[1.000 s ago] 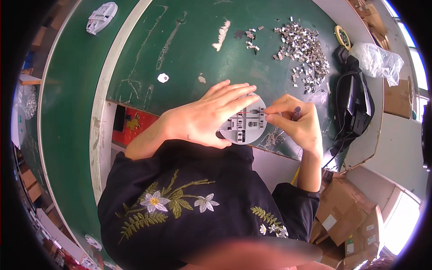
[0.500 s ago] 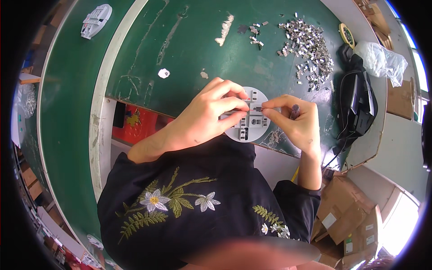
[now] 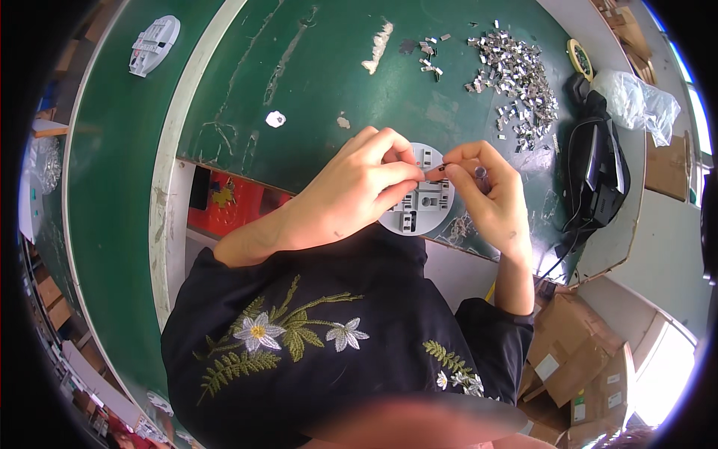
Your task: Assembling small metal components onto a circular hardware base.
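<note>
A round grey plastic base (image 3: 431, 219) with raised slots and blocks lies at the bench's near edge, partly covered by my hands. My left hand (image 3: 363, 183) reaches over its left side, thumb and fingertips drawn together above the middle; whatever they pinch is hidden. On the right, my right hand (image 3: 493, 202) pinches a small dark metal clip (image 3: 442, 168) between thumb and forefinger, just above the base. A tool with a purplish see-through handle (image 3: 481, 176) is tucked in the same hand; its far end cannot be seen.
A heap of small metal clips (image 3: 523, 82) spreads over the green bench (image 3: 314, 97) at the back right, with several stray clips beside it. Farther right are a tape roll (image 3: 577, 58), a black bag-like item (image 3: 594, 165) and clear plastic (image 3: 624, 101). Another grey base (image 3: 155, 45) lies far left.
My right hand has lifted slightly up and away from the base's middle with the small clip. My left fingertips have shifted a little right and closed together. The view has shifted slightly.
</note>
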The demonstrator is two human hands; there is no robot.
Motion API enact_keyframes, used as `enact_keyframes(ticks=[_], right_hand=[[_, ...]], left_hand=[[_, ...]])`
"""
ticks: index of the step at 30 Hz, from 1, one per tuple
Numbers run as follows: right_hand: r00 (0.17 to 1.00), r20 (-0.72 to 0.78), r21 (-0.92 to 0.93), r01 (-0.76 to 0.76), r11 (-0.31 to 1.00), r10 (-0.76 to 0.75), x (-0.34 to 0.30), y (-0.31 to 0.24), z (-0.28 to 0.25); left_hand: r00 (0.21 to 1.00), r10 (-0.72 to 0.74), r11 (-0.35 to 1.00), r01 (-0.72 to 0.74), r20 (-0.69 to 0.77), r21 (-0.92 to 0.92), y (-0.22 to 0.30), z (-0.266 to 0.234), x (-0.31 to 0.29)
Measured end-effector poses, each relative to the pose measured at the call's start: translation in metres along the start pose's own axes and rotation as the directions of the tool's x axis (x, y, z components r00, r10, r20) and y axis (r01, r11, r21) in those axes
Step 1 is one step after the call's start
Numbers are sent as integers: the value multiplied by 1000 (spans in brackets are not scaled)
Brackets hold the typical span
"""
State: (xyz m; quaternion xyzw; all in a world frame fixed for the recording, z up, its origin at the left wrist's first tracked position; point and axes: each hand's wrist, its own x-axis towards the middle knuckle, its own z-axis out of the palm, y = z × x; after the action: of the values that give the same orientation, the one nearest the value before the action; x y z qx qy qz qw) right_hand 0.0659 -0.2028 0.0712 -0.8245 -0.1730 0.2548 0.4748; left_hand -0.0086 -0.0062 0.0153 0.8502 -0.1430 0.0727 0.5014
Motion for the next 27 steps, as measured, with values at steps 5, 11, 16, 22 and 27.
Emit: enact_keyframes(ticks=[5,11,16,22,27], right_hand=[[1000,-11,-32,-9,999,9,-4,-2,1],[1000,-28,-12,3,1000,-3,-1,11,3],[1000,-8,-100,27,995,-28,0,8,-2],[994,35,-111,107,988,-104,-1,2,-3],[980,110,-125,179,976,-166,1,1,-3]], left_hand=[[1000,-13,993,11,-16,-117,-8,-5,-5],[995,104,991,-104,-5,-90,-12,-11,-12],[996,59,995,-64,-68,-82,-12,-1,-8],[996,0,995,-8,-87,-98,-9,2,-3],[995,-15,994,4,-98,-111,-9,3,-4]])
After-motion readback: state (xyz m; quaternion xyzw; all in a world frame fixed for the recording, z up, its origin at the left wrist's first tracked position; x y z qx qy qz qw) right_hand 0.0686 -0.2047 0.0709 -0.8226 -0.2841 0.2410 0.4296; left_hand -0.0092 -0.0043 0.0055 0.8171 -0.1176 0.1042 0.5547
